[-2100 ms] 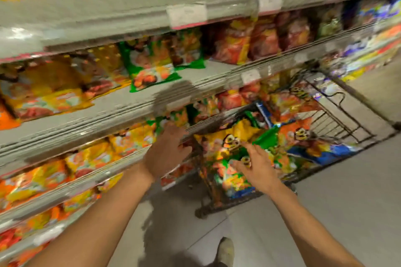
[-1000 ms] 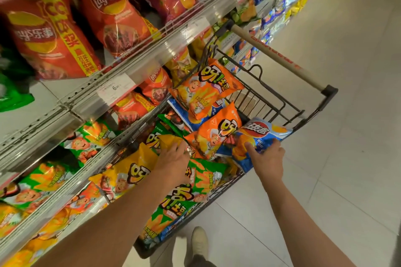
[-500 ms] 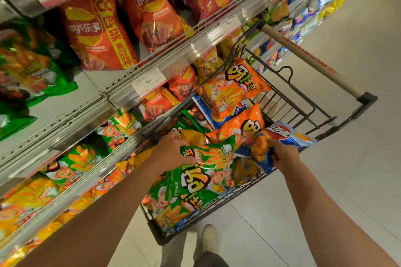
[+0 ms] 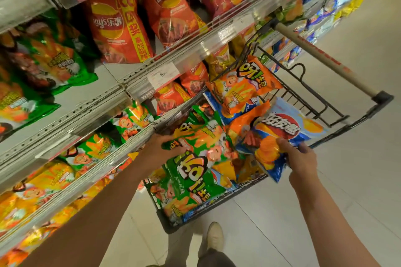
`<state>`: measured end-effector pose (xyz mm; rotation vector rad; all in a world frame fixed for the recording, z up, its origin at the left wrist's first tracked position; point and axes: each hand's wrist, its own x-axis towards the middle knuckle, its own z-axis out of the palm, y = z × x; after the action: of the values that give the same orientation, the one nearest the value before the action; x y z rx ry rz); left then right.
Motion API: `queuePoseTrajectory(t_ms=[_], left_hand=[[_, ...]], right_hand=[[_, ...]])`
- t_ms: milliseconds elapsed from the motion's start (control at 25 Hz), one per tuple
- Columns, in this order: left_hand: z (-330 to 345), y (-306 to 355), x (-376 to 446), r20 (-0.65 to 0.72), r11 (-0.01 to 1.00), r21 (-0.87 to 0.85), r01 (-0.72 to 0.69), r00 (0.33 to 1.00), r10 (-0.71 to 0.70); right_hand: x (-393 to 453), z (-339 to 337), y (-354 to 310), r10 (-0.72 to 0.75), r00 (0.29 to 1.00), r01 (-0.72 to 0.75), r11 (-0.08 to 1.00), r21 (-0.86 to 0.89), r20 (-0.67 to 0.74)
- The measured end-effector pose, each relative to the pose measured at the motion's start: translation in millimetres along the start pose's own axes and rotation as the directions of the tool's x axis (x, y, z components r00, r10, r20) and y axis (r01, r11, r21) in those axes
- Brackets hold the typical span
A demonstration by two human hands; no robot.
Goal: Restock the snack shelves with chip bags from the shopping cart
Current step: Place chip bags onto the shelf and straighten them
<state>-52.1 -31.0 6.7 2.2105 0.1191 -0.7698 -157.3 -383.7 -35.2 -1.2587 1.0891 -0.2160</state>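
Note:
A black wire shopping cart (image 4: 338, 115) stands beside the snack shelves (image 4: 121, 93), piled with chip bags. My left hand (image 4: 160, 147) grips the top edge of a green chip bag (image 4: 195, 169), which hangs over the cart's near end. My right hand (image 4: 300, 158) pinches a blue chip bag (image 4: 286, 130) by its lower part, lifted above the cart's right side. An orange chip bag (image 4: 245, 84) stands upright further back in the cart, with more orange, blue and yellow bags under it.
The shelves on the left hold red Lay's bags (image 4: 117, 26), green bags (image 4: 50, 56) and yellow-orange bags (image 4: 39, 184) lower down. The cart handle (image 4: 325, 58) runs up to the right. My shoe (image 4: 214, 236) is on the pale tiled floor (image 4: 347, 180) by the cart.
My left hand has lifted the green bag out of the pile and my right hand has raised the blue bag. The view has moved closer to the cart.

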Motion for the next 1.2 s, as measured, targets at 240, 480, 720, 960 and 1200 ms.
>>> queuePoseTrajectory(t_ms=[240, 480, 720, 960, 1200], left_hand=[[20, -40, -54, -0.093, 0.861, -0.482, 0.164, 0.967, -0.236], [-46, -47, -28, 0.012, 0.873, 0.478, -0.099, 0.994, 0.106], [25, -44, -17, -0.442, 0.893, 0.441, 0.083, 0.886, 0.136], [82, -103, -31, -0.214, 0.573, -0.764, 0.296, 0.721, -0.659], [74, -96, -27, -0.034, 0.461, -0.874, 0.156, 0.925, -0.378]], right_hand=[[-28, 16, 2, -0.062, 0.929, 0.066, 0.998, 0.0, 0.366], [-14, 23, 10, -0.02, 0.881, 0.108, 0.981, -0.161, 0.472], [-5, 46, 40, 0.101, 0.834, 0.24, 0.818, -0.522, 0.542], [-3, 57, 67, 0.226, 0.789, 0.17, 0.813, -0.556, 0.572], [-2, 57, 72, 0.183, 0.817, 0.059, 0.917, -0.396, 0.546]])
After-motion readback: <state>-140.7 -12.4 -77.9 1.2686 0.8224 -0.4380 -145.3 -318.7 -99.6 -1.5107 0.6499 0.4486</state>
